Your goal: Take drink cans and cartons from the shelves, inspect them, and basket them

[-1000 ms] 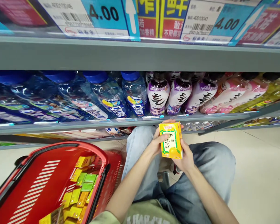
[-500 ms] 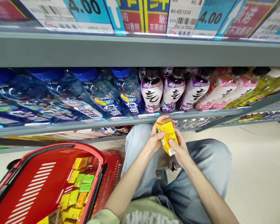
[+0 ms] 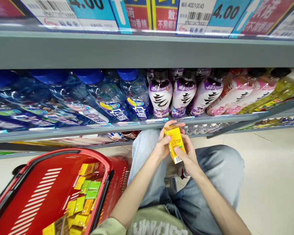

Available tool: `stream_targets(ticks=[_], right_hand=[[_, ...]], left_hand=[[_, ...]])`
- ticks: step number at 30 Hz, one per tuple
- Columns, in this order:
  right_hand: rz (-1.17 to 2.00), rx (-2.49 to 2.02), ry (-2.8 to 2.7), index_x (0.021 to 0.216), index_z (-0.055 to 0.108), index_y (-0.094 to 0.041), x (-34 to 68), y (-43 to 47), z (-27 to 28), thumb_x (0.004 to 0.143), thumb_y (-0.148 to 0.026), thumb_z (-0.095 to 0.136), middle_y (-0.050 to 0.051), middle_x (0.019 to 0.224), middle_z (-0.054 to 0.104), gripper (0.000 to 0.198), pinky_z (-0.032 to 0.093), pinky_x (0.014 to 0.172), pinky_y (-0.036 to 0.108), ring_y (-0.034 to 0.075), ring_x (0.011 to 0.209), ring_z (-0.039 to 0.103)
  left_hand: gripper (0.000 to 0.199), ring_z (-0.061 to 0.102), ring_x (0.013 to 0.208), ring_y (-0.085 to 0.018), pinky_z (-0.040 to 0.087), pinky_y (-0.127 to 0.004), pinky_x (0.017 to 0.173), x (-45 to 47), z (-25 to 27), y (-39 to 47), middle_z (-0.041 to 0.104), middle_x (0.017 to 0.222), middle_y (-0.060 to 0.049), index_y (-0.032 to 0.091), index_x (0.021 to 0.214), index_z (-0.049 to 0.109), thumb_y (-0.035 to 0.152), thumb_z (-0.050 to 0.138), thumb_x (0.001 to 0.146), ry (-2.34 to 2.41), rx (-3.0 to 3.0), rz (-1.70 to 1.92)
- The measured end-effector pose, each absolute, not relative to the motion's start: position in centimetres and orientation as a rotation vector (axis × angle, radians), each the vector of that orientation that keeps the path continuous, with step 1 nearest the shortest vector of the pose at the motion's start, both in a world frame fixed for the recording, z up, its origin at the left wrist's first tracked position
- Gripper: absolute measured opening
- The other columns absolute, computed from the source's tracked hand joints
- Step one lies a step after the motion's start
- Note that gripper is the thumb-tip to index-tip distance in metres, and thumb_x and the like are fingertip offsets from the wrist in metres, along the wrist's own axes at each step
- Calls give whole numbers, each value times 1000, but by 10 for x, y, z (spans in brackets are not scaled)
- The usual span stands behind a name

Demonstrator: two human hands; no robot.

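Note:
A small yellow drink carton (image 3: 175, 141) with fine print and a barcode at its lower end is held between both hands, above my knees. My left hand (image 3: 162, 145) grips its left side, thumb on the front edge and fingers behind. From the right, my right hand (image 3: 188, 153) closes round the carton with its thumb pressed on the printed face. Some fingertips behind the carton are hidden. The shelf edge with purple-labelled bottles (image 3: 161, 98) is just beyond the hands.
A red shopping basket (image 3: 39, 192) stands at my left, with several yellow and green cartons (image 3: 79, 204) inside. Blue-capped bottles (image 3: 137, 98) fill the shelf on the left, pink-labelled bottles (image 3: 242, 94) the right. A grey shelf (image 3: 147, 52) with price tags runs above.
The carton stays in both hands with only a slight turn; my right thumb has slid a little to the left on it. The view has shifted slightly.

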State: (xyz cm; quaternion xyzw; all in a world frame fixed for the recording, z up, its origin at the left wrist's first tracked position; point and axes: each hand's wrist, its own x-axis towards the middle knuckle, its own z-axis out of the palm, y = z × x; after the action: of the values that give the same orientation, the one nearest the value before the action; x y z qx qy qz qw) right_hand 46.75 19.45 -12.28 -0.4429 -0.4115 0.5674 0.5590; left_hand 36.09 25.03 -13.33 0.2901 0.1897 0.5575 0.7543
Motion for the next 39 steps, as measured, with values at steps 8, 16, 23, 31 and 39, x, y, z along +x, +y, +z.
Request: stream_targets(ticks=[8, 16, 23, 31, 39], right_hand=[[962, -1206, -1066, 127, 56, -26, 460, 193, -130, 72, -28, 85, 7, 119, 63, 62, 51, 88, 38, 25, 104, 61], [404, -1223, -1318, 121, 57, -31, 445, 195, -141, 66, -20, 88, 8, 113, 59, 64, 48, 98, 51, 30, 108, 58], [313, -1126, -1452, 128, 54, -36, 444, 196, -144, 67, -16, 86, 8, 115, 61, 72, 49, 96, 56, 31, 107, 57], [202, -1122, -1506, 124, 56, -26, 446, 205, -139, 71, -20, 85, 8, 109, 61, 61, 55, 87, 49, 28, 102, 61], [389, -1125, -1482, 123, 64, -24, 452, 206, -130, 72, -22, 86, 10, 116, 65, 56, 55, 95, 46, 26, 109, 64]], left_hand=[[66, 65, 110, -30, 53, -40, 90, 365, -137, 248, 68, 119, -11, 23, 122, 59, 65, 69, 71, 471, 610, 1249], [69, 68, 93, -30, 54, -44, 83, 360, -125, 248, 68, 90, -10, 19, 119, 64, 73, 38, 84, 503, 372, 1264], [52, 64, 69, -20, 54, -40, 81, 353, -124, 246, 62, 74, -4, 20, 100, 66, 65, 45, 85, 334, 293, 1323], [50, 70, 84, -27, 55, -42, 83, 352, -127, 247, 65, 74, -6, 17, 102, 68, 60, 50, 85, 399, 150, 1336], [55, 71, 99, -29, 54, -44, 92, 353, -126, 246, 73, 101, -12, 17, 117, 66, 59, 49, 87, 423, 223, 1373]])
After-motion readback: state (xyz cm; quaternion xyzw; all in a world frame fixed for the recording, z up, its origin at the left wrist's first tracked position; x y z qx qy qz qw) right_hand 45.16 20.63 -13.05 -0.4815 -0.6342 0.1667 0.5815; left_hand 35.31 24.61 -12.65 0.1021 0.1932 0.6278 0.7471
